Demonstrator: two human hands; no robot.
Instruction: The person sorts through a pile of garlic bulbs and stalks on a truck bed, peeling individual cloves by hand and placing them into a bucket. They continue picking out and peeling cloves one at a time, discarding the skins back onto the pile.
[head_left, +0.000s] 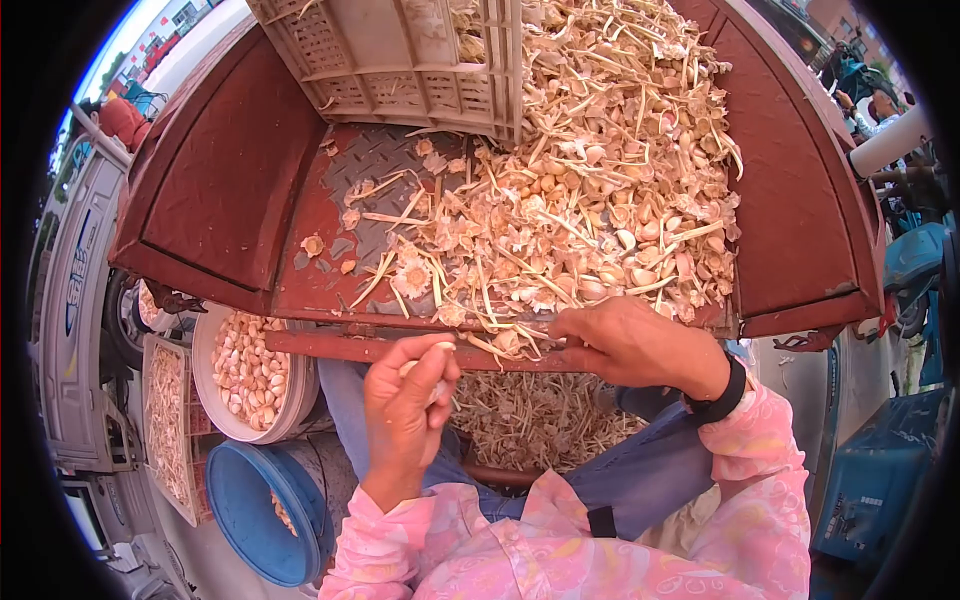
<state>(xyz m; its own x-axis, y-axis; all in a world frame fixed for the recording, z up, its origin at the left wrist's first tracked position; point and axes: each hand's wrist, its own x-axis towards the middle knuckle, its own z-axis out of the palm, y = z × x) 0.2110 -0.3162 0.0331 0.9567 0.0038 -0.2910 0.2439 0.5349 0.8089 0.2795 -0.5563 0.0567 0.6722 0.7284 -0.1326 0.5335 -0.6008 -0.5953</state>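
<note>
My left hand (405, 405) is raised just in front of the cart bed's lip, its fingers curled around pale garlic cloves (440, 388). My right hand (640, 345) reaches over the front edge of the bed, thumb and fingers bent together at the near side of the garlic heap (610, 220). Whatever lies between those fingertips is hidden. Loose cloves, papery skins and dry stalks make up the heap. A few stalks (510, 340) hang over the lip between my two hands.
A plastic crate (400, 75) stands tilted at the back of the red cart bed (215, 185). To the left are a white bucket (205, 375) of cloves, a blue bucket (235, 500) and a crate (165, 425) of garlic scraps. Skins and stalks (550, 420) lie below, between my legs.
</note>
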